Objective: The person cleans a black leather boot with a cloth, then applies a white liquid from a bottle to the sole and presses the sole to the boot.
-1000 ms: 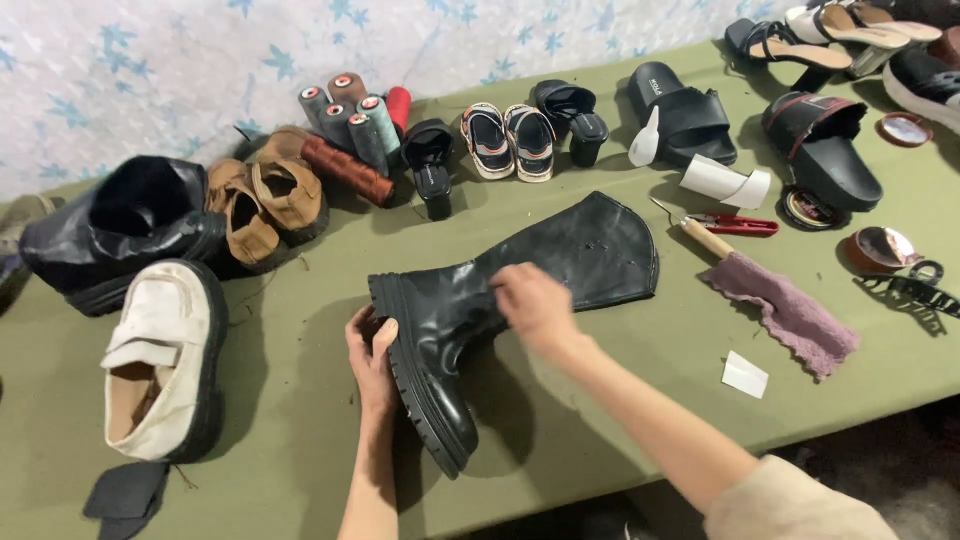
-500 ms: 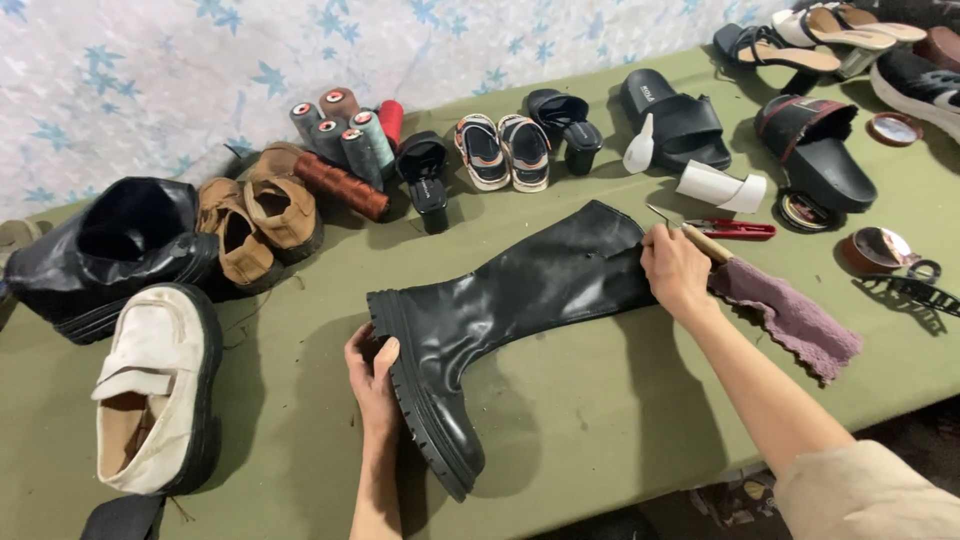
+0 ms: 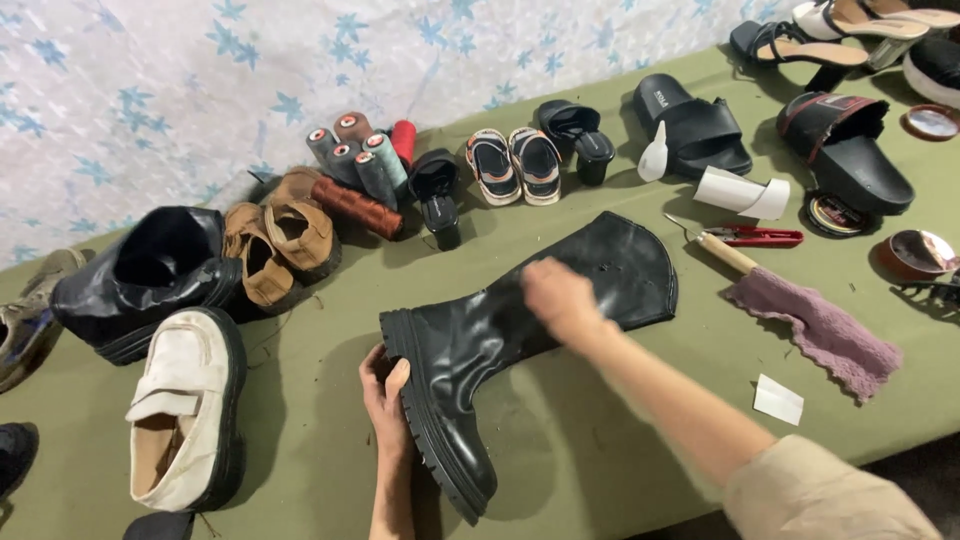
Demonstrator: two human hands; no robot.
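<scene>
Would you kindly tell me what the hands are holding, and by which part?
The left hand grips the tall black leather boot at its heel; the blurred right hand rests on its shaft.

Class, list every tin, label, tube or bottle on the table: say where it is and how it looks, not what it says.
White bottle: beside the black slides, teardrop-shaped.
White tube: right of the boot, lying flat.
Open tin: below the tube, round, dark.
Paper slip: near the front edge, small, white.
Lid: far right, round, reddish rim.
</scene>
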